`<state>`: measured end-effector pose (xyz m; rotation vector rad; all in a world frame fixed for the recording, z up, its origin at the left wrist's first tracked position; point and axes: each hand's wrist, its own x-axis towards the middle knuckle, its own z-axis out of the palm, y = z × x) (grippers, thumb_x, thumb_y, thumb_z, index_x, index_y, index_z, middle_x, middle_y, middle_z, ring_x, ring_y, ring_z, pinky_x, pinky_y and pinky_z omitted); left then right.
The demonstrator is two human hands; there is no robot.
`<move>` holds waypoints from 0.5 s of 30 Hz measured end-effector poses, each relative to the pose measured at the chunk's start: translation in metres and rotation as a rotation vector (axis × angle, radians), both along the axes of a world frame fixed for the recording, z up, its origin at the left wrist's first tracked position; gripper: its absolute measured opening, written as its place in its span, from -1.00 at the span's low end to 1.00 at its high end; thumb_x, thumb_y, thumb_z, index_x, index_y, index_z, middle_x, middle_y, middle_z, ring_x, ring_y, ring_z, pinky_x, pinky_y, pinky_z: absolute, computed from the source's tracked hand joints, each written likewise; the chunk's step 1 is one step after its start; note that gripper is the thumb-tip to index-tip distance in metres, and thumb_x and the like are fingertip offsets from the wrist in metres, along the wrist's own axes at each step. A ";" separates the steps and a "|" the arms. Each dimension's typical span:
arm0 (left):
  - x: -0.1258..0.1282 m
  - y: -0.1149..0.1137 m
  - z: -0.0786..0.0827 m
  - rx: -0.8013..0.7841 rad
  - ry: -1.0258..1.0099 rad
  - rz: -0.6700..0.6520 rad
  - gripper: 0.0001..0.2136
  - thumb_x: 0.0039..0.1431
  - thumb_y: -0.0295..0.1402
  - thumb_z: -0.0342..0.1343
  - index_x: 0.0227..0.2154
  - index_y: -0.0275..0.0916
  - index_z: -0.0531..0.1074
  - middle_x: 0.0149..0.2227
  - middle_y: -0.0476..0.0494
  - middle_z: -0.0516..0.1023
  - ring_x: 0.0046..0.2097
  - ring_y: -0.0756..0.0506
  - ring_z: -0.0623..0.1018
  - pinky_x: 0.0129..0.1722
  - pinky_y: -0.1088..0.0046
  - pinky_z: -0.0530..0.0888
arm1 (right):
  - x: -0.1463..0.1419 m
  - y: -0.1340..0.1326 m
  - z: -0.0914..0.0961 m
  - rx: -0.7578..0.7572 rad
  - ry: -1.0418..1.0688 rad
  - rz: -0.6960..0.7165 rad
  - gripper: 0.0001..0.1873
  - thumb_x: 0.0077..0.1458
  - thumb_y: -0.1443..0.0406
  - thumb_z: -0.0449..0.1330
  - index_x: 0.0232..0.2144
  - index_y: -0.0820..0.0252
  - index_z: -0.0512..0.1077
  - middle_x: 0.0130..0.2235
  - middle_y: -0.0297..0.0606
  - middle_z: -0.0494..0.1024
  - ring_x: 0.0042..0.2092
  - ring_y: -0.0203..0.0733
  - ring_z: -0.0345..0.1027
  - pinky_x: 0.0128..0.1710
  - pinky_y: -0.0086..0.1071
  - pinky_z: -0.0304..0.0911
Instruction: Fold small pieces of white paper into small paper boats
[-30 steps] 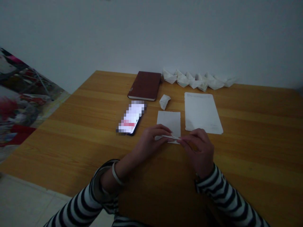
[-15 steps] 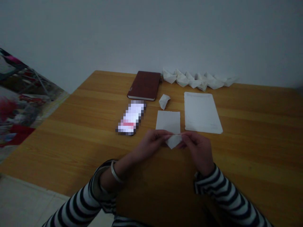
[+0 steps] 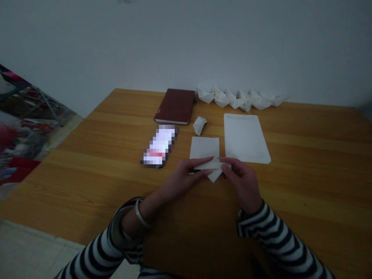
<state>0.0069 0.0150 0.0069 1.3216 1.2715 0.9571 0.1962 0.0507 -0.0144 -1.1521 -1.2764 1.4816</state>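
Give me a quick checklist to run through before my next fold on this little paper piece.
1. Grip: left hand and right hand both pinch the folded paper: ok.
2. Crease edges lined up: too dim, cannot tell.
3. Whether the folded paper rests on the table: cannot tell.
4. Clearance: phone lies apart from the left hand: ok.
5. Room: square sheet lies just behind the fingertips, crowding the fold: not ok.
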 end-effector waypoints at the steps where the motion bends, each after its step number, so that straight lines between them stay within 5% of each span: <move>1: 0.000 0.001 0.000 -0.004 0.007 -0.001 -0.62 0.18 -0.27 0.21 0.05 -0.23 0.47 -0.01 -0.22 0.60 -0.08 -0.13 0.55 -0.07 0.33 0.47 | 0.000 0.000 0.000 -0.015 0.017 0.019 -0.73 0.04 0.20 0.31 -0.18 0.14 0.54 -0.43 -0.34 0.59 -0.41 -0.28 0.46 -0.38 -0.41 0.41; 8: -0.006 0.006 -0.004 0.086 0.059 0.050 -0.83 0.22 -0.29 0.16 -0.30 -0.31 0.53 -0.32 -0.14 0.58 -0.28 -0.05 0.53 -0.30 0.47 0.46 | -0.002 -0.001 -0.001 0.024 -0.015 0.006 -0.84 0.00 0.22 0.34 -0.36 0.16 0.50 -0.44 -0.32 0.62 -0.43 -0.26 0.50 -0.40 -0.40 0.43; 15: -0.007 0.005 -0.005 0.042 0.057 -0.011 -0.81 0.15 -0.25 0.23 -0.28 -0.28 0.47 -0.42 -0.04 0.51 -0.44 0.00 0.52 -0.43 0.52 0.44 | 0.001 0.005 -0.004 -0.029 0.029 0.024 -0.81 -0.04 0.24 0.36 -0.36 0.17 0.47 -0.53 -0.37 0.58 -0.51 -0.31 0.44 -0.48 -0.46 0.36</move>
